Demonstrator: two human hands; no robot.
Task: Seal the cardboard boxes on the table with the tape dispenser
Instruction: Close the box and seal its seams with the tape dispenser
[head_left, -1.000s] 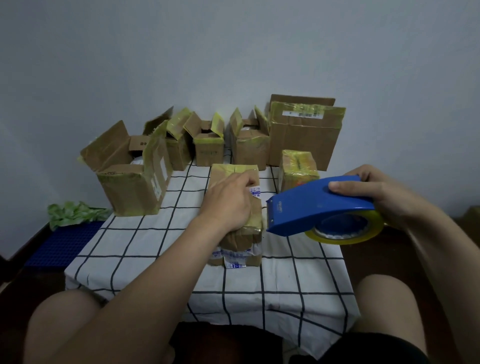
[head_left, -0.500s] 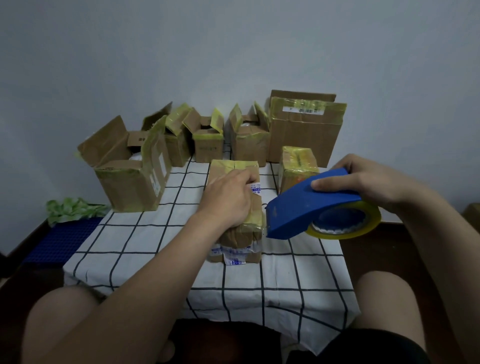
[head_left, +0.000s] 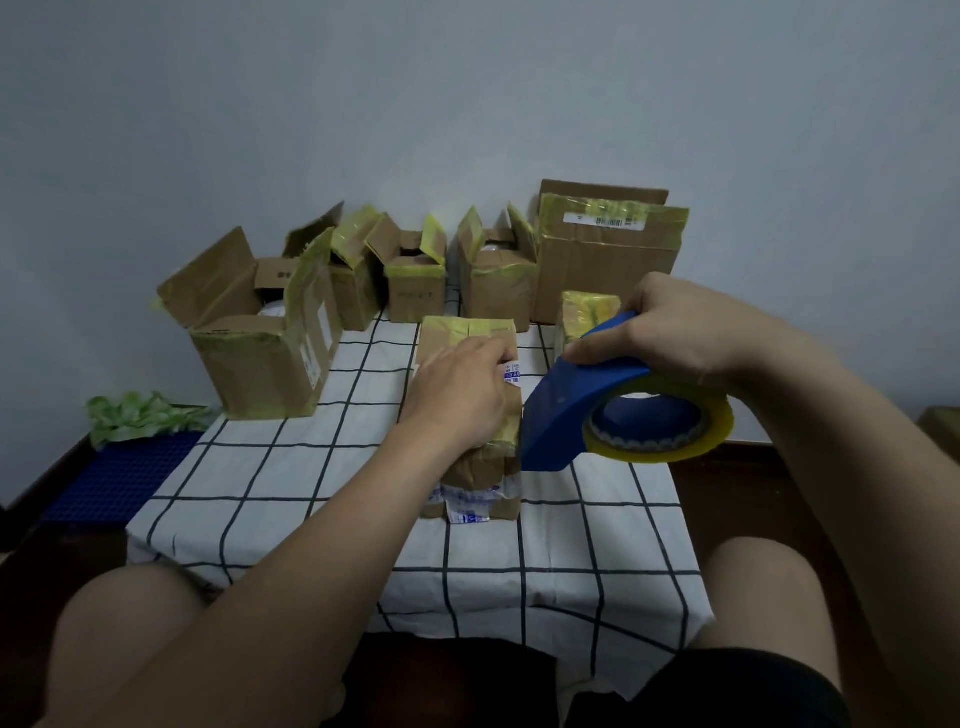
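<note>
Bearing illegible barcode label (head_left: 608, 221): rear box (head_left: 605, 278)

This looks like a plain room in a home serving as a makeshift packing corner, not a shop or warehouse. A low counter (head_left: 291, 467) draped in a white cloth with a black grid lies under the left grip (head_left: 462, 395) and the right grip (head_left: 670, 332). Beyond both grips stand worn cardboard boxes (head_left: 415, 291) edged with yellowish tape, before a bare pale wall (head_left: 467, 104). Dark wooden floor (head_left: 727, 493) shows below the right grip. Far left of the left grip, a blue plastic mat (head_left: 119, 478) lies on the floor, a crumpled green bundle (head_left: 140, 415) at its far end. The person sits low, bare knees (head_left: 130, 613) nearer than the grips.
</note>
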